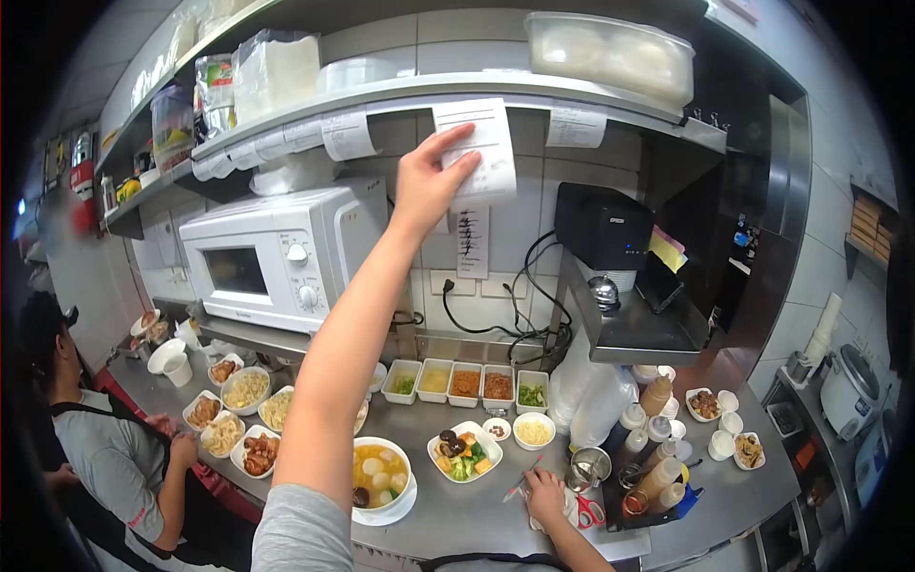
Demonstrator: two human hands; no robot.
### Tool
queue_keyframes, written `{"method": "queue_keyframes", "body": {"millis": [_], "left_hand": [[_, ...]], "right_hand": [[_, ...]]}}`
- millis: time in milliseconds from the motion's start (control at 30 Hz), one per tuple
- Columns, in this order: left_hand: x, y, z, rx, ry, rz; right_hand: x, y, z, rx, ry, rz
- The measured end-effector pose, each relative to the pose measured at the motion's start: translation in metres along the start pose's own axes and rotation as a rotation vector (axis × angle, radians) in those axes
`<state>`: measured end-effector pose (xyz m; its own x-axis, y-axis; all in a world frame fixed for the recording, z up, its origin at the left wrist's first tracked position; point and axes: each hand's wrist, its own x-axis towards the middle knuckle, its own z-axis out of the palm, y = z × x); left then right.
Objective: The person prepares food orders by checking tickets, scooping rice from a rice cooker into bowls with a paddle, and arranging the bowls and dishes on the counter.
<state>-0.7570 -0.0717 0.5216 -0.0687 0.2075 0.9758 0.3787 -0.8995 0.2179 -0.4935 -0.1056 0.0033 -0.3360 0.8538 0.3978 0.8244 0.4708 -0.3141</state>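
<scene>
My left hand (434,186) is raised at the shelf edge, thumb and fingers closed on a white printed order ticket (491,143). My right hand (546,498) lies low on the steel counter, fingers stretched out over a pale cloth (572,515). A red-tipped pen (516,490) is just left of that hand, and red-handled scissors (590,513) lie to its right. Left of the pen stand a plate of broccoli and mushrooms (464,452) and a bowl of soup (379,477). A metal cup (588,467) is above the right hand.
Other tickets (348,135) hang along the shelf (410,91). A microwave (272,253) stands left, a printer (602,229) right. Several topping tubs (465,383) line the back, and sauce bottles (658,477) crowd the right. A co-worker (124,458) stands left near filled bowls (257,451).
</scene>
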Motion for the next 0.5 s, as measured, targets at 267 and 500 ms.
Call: {"method": "queue_keyframes", "body": {"millis": [267,500], "left_hand": [[0.052,-0.064,0.031,0.013,-0.143,-0.005],[0.082,-0.059,0.013,0.097,-0.215,-0.074]], "right_hand": [[0.002,0.003,0.001,0.038,0.03,0.003],[-0.012,-0.003,-0.023,0.542,0.267,-0.016]]}}
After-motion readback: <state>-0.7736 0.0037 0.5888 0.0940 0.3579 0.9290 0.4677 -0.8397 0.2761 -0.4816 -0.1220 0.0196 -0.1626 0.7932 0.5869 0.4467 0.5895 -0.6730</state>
